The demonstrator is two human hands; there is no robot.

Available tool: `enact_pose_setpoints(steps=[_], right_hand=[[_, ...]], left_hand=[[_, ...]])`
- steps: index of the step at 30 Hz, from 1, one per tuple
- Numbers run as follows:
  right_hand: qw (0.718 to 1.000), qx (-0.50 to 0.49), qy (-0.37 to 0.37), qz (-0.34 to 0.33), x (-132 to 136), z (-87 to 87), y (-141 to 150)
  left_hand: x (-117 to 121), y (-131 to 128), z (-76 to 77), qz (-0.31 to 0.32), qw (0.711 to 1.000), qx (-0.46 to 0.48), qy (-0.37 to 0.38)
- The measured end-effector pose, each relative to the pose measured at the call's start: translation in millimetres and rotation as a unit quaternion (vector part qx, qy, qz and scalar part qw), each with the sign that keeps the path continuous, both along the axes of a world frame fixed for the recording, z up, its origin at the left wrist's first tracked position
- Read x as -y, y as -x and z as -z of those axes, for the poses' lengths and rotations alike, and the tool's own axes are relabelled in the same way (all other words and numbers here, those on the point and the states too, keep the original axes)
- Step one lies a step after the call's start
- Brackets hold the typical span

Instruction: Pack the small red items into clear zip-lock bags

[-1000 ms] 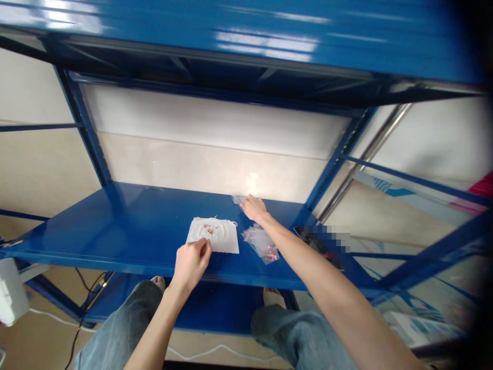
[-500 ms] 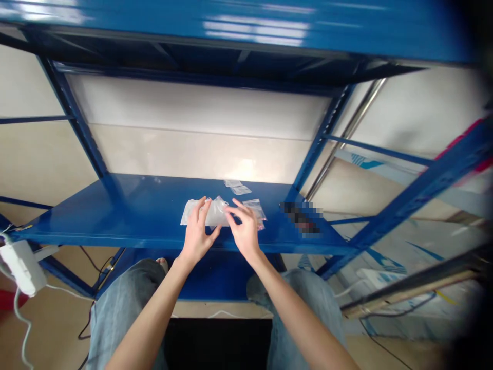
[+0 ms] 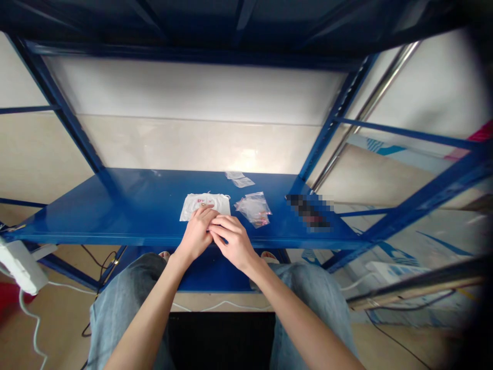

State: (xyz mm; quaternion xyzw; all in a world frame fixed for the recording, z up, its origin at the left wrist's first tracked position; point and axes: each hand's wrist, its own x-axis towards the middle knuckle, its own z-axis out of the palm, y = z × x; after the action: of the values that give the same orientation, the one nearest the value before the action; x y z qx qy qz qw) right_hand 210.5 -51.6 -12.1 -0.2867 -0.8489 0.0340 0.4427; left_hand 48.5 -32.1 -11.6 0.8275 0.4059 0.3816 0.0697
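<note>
Pixelated object, tiny pink bits unclear

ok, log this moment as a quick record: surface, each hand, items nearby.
surface: blue steel shelf
left hand: fingers resting on a white sheet with pink marks
right hand: fingers over the left hand's fingers; anything held is hidden
right of sheet: clear plastic bag with pink bits
behind: small flat clear packets

Faded blue jeans and bare forearms
</note>
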Motion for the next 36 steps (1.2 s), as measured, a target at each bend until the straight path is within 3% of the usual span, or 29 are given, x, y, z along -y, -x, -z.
enact_pose_setpoints(steps=[6,11,21,26,29,32,34,36], right_hand=[[0.99,0.136,0.034,-0.015,-1,4.8,-3],[0.975,0.221,0.019,0.006,-3,8.7,-4],[0.961,0.276,-0.023,0.01,-2,-1.3,-10],[0.975,0.209,-0.076,-0.007,5,-3.4,-3],[0.988,0.119,-0.096,-0.009,1,-4.7,-2],[0.995,0.028,-0.081,0.058,-23,-4.7,2],[0.992,0.029,-0.041,0.116,-50,-4.1,5],[0.986,0.073,0.008,0.148,-79,-3.1,9]], left_hand=[[8,-6,3.1,-0.011,0.993,-0.096,-0.074],[15,-16,0.4,-0.003,0.989,-0.123,-0.086],[19,-17,-7.9,0.022,0.992,-0.116,-0.047],[16,-3,-9.3,-0.015,0.992,-0.092,-0.087],[7,14,-5.6,-0.108,0.988,-0.05,-0.099],[-1,30,-3.1,-0.203,0.974,0.051,-0.081],[-4,34,-4.9,-0.211,0.965,0.149,-0.04],[-2,32,-9.9,-0.171,0.949,0.263,0.015]])
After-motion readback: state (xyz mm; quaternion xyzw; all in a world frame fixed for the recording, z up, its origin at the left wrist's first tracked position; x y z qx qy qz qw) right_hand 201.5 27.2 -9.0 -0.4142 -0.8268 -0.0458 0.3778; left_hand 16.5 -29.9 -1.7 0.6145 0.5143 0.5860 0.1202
